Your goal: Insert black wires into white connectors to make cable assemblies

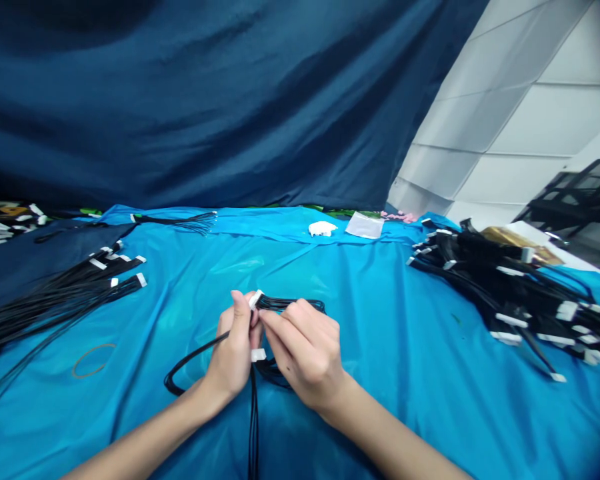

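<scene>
Just above the blue cloth, my left hand [235, 350] is closed on a white connector [255, 299] at the end of a black wire harness [290, 305]. Its thumb points up beside the connector. My right hand [305, 350] is closed too, thumb and fingertips pinched at the wires just below that connector. A second white connector [258, 355] shows between the hands, lower down. Some black wires loop out to the left of my left hand, and others hang straight down toward me. What lies inside the right-hand pinch is partly hidden.
Black harnesses with white connectors [100, 263] lie at the left, near a tan rubber band [94, 361]. A larger pile of harnesses [500, 287] is at the right. Further back are a loose wire bundle [180, 221], a white object [323, 229] and a pale packet [365, 225].
</scene>
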Tool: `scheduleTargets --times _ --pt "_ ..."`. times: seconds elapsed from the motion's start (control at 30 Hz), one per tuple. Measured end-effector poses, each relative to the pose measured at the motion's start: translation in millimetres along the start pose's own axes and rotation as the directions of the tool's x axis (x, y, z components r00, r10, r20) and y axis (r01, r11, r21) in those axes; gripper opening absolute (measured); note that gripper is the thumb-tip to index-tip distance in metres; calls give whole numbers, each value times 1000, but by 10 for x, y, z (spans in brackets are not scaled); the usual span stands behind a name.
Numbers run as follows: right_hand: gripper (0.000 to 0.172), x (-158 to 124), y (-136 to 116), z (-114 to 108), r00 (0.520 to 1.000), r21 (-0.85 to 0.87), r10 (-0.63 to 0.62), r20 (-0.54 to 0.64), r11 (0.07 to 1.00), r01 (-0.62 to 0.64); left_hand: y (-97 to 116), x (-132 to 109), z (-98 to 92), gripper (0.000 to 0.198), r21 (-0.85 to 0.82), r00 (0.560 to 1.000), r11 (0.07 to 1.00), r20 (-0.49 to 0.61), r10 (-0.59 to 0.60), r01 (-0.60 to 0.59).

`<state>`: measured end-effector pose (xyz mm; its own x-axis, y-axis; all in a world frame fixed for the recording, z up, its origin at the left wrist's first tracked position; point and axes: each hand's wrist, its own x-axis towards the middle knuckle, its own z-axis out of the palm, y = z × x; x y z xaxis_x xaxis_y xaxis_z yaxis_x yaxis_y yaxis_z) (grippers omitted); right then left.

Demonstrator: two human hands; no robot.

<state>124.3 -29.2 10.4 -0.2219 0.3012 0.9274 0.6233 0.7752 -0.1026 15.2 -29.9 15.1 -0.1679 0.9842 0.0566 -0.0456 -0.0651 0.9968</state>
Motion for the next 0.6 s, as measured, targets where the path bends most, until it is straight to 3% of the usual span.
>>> scheduleTargets --times 0.33,0.47,0.6 --pt "16 -42 65 8 997 -2 45 64 999 -45 2 48 2 53 -10 991 999 121 -50 51" --pt "21 5 53 -22 993 28 103 55 994 -104 0 148 -2 54 -3 990 994 84 -110 111" --pt "19 42 33 -71 993 137 -82 83 988 70 -10 228 -41 50 -75 974 972 67 -216 221"
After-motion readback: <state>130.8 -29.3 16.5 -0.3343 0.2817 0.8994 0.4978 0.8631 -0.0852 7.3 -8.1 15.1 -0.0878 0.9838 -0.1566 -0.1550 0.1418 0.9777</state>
